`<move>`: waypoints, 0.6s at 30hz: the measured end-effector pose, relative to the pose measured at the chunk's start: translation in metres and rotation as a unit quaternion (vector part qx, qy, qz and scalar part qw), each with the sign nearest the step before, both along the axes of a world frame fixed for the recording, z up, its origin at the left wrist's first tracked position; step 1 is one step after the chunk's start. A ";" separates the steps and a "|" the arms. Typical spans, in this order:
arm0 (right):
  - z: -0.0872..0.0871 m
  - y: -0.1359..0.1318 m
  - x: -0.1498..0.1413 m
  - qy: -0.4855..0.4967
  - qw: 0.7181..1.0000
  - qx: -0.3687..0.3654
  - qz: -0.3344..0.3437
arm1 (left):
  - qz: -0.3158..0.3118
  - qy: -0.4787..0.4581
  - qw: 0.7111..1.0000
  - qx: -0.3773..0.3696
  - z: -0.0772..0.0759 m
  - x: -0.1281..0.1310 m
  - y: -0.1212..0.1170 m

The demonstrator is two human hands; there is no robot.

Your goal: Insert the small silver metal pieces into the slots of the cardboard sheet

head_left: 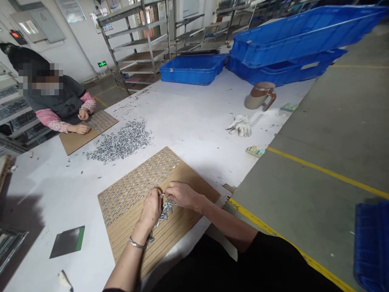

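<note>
My left hand (152, 207) and right hand (181, 194) nearly meet over the ridged brown cardboard sheet (152, 243) on the white desk (188, 109), fingers curled and pinching at something small and pale I can't make out. Small silver leaf-shaped pieces (165, 211) lie heaped just beneath; neat rows of silver oval pieces (138, 184) cover the sheet's far part.

both hands (161, 198) meet above small silver pieces (166, 211) on brown board (182, 227).
</note>
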State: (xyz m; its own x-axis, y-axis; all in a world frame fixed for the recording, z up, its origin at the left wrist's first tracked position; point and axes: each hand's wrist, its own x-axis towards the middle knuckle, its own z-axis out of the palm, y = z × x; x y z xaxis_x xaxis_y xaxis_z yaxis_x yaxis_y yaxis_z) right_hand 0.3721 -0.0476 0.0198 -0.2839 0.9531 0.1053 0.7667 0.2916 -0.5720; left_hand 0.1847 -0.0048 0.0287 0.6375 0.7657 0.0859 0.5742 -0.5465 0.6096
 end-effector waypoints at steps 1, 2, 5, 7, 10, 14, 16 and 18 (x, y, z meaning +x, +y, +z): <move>-0.001 0.001 0.001 0.001 1.000 0.007 0.010 | 0.015 -0.021 1.000 -0.015 0.000 0.000 0.000; -0.003 0.003 0.002 0.007 1.000 0.010 0.010 | 0.029 -0.040 0.998 -0.028 0.001 0.000 0.001; -0.006 0.014 0.015 0.044 0.997 0.010 -0.058 | 0.063 -0.101 0.991 -0.058 0.001 0.003 -0.001; -0.007 0.025 0.026 0.057 0.989 0.012 -0.137 | 0.086 -0.133 0.984 -0.082 -0.002 0.006 -0.002; -0.007 0.040 0.039 0.038 0.979 0.013 -0.201 | 0.103 -0.173 0.970 -0.134 -0.007 0.008 -0.002; -0.004 0.052 0.044 -0.001 0.977 -0.014 -0.214 | 0.103 -0.254 0.929 -0.249 -0.014 0.008 0.002; -0.002 0.054 0.044 -0.008 0.978 -0.027 -0.207 | 0.112 -0.285 0.906 -0.291 -0.014 0.008 0.003; 0.000 0.056 0.044 -0.006 0.977 -0.027 -0.212 | 0.120 -0.310 0.889 -0.315 -0.013 0.010 0.003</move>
State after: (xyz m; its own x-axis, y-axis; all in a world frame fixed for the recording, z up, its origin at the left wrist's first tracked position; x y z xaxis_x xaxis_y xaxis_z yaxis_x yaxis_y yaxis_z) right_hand 0.4161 0.0080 0.0202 0.1361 0.9894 0.0514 0.8192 -0.0832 -0.5675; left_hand 0.1948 -0.0022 0.0153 0.4294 0.8936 -0.1309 0.0751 0.1091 0.9912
